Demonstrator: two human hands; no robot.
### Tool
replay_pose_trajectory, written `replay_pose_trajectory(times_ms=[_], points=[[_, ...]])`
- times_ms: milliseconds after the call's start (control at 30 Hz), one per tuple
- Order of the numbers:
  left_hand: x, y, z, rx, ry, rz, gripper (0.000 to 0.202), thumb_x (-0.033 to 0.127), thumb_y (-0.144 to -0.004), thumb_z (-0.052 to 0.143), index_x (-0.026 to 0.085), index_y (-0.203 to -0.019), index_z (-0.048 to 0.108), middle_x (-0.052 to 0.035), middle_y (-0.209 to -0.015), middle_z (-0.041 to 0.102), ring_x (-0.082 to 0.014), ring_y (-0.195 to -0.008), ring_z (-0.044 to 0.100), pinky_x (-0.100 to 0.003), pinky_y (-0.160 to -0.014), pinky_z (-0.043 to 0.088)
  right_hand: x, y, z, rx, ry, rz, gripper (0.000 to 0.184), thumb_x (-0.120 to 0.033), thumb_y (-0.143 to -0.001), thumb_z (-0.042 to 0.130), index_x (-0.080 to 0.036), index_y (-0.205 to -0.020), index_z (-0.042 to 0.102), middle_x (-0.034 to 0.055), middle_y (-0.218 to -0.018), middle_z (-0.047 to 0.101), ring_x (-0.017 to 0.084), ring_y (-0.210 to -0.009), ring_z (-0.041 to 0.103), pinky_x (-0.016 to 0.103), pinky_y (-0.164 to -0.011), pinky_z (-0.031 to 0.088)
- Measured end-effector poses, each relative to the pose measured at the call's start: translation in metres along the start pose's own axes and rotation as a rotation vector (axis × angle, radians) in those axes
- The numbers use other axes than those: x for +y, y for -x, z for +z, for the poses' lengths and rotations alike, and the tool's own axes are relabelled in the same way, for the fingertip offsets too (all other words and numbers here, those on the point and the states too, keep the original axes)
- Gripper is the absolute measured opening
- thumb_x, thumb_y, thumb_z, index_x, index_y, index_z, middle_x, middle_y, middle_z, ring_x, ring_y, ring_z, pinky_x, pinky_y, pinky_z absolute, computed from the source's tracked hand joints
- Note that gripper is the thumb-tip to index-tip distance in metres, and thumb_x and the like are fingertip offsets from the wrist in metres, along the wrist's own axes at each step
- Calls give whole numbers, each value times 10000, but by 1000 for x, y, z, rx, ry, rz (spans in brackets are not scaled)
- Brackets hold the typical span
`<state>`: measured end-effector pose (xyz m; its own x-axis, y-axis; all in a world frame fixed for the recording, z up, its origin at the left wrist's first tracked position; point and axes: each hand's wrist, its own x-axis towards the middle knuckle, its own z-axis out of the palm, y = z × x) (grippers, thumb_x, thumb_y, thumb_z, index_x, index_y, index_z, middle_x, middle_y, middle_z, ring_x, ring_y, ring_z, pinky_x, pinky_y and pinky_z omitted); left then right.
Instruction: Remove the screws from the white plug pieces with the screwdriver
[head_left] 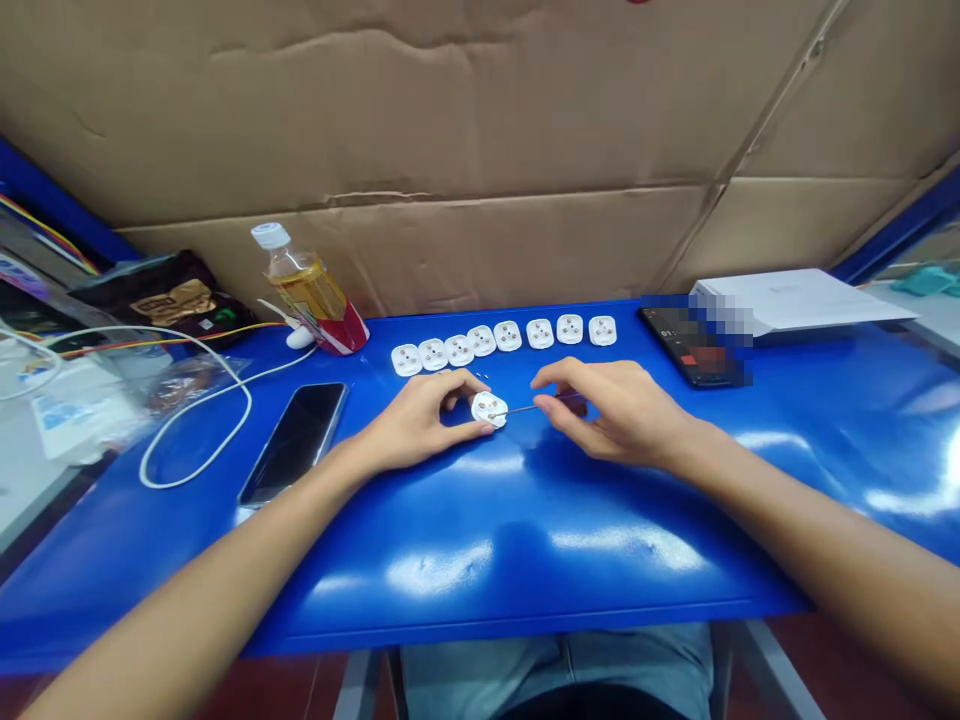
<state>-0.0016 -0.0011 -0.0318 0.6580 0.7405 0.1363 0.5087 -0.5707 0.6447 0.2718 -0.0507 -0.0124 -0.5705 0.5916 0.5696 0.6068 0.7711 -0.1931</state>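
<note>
My left hand (420, 422) has its thumb and fingers closed around the edge of a small white plug housing (489, 404) with brass-coloured contacts inside. The piece rests low at the blue table. My right hand (611, 412) pinches a screwdriver (521, 408); its handle is mostly hidden by the fingers. The thin shaft points left, and its tip reaches the lower part of the housing. Just beyond the left fingertips lie a few tiny pieces (482, 376), too small to name. Behind them, several similar white plug housings (508, 336) stand in a row with their contacts facing up.
Left of my hands lie a phone (296, 440), a looped white cable (154, 470) and a tilted drink bottle (311, 290). At the right are a dark device with a display (679, 345) and a white box (802, 300). Cardboard (450, 130) lines the back of the blue table (480, 590).
</note>
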Motion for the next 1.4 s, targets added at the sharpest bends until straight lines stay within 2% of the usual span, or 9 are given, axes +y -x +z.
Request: replay_pose_trajectory(times_ms=[200, 300, 433, 667, 867, 1033, 1200, 1333, 1400], points=[[0, 0, -1, -7, 13, 3, 449, 559, -892, 762, 209, -1169, 716, -20, -951, 702, -174, -797, 584, -297, -724, 449, 0, -2, -1, -5, -36, -81, 181, -121, -916, 536, -205, -1062, 604, 63, -918, 749, 193, -763, 699, 304, -671, 534], [0, 0, -2, -5, 17, 2, 446, 559, -895, 762, 212, -1172, 718, -15, -935, 693, -174, -801, 589, -295, -727, 447, 0, -2, -2, -32, -41, -73, 137, -155, -937, 552, -203, -1054, 604, 74, -930, 740, 209, -794, 703, 317, -678, 541], [-1, 0, -2, -5, 6, 1, 444, 554, -902, 756, 220, -1192, 716, -20, -947, 701, -177, -817, 603, -299, -741, 459, 2, -2, -1, -42, -3, -39, 76, -230, -1018, 561, -204, -1041, 628, 44, -864, 748, 185, -710, 684, 303, -641, 510], [-2, 0, -1, -3, -4, 11, 472, 567, -909, 740, 227, -1236, 716, -43, -1011, 728, -199, -866, 634, -323, -780, 487, 0, -2, 1, 14, -34, -102, 196, -146, -970, 536, -172, -1145, 622, 87, -922, 729, 220, -791, 675, 345, -688, 543], [-2, 0, -2, -10, 0, 21, 483, 563, -921, 729, 238, -1277, 712, -63, -1133, 746, -216, -923, 649, -347, -831, 509, 2, -2, -2, 34, -13, -127, 179, -110, -936, 533, -189, -1075, 614, 71, -906, 723, 214, -784, 671, 336, -677, 544], [-2, 0, -3, 2, -16, 34, 478, 570, -930, 711, 250, -1285, 715, -75, -1213, 743, -236, -986, 656, -368, -864, 530, 7, -1, 1, 89, 31, 16, 160, -139, -966, 543, -184, -1105, 609, 111, -993, 732, 259, -885, 709, 386, -761, 576], [-1, -2, -4, 102, 6, 3, 414, 523, -990, 646, 223, -1269, 708, -91, -1263, 715, -235, -1042, 669, -348, -856, 551, 11, -2, 7, -29, 58, 146, 164, -193, -1034, 504, -195, -1174, 589, 132, -1123, 737, 281, -1004, 727, 415, -828, 590], [0, -3, -5, 111, 59, 21, 386, 520, -1036, 574, 221, -1236, 715, -103, -1450, 644, -293, -1330, 593, -406, -1023, 537, 11, -3, 10, -81, 35, 190, 176, -219, -1069, 471, -187, -1203, 581, 132, -1155, 736, 275, -1048, 728, 407, -843, 592], [0, -2, -4, 95, 46, 29, 392, 512, -1048, 556, 230, -1276, 705, -97, -1465, 647, -303, -1391, 561, -459, -1133, 481, 11, -3, 12, -101, 21, 212, 197, -224, -1079, 452, -194, -1232, 573, 128, -1169, 739, 268, -1041, 731, 397, -828, 593]])
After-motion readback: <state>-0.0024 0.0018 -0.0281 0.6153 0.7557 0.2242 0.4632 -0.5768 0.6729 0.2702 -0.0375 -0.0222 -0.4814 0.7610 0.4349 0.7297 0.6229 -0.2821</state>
